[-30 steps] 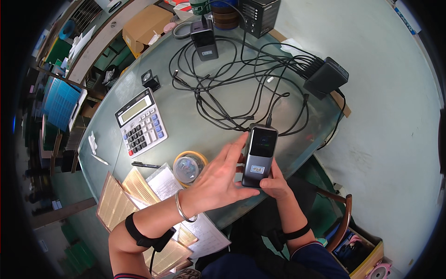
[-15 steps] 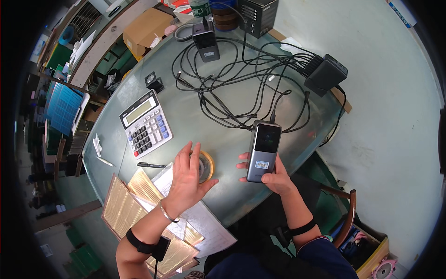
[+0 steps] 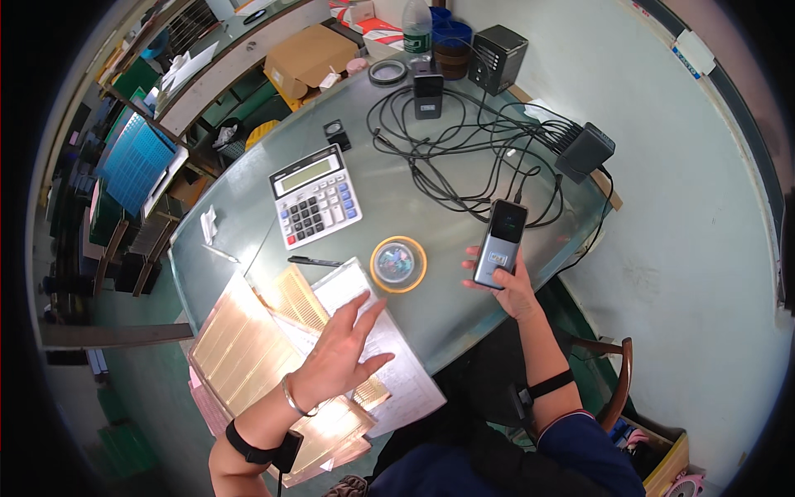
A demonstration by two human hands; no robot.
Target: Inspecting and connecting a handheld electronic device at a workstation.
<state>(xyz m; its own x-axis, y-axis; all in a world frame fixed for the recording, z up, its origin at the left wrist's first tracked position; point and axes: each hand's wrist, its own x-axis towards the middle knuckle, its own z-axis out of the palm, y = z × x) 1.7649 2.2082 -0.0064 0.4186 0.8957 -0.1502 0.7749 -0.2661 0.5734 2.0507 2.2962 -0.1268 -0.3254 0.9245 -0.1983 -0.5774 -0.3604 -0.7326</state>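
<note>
Fingers and thumb of the right hand grasp the lower end of a grey device, its long axis pointing away from the body, top leaning slightly right, with a plug there joining it to black cables farther across; the left hand, empty with fingers spread over papers, is well apart to the left, the yellow-rimmed tub just past its fingertips; bare tabletop leaves room left of the device, while the near edge passes beneath the right wrist
</note>
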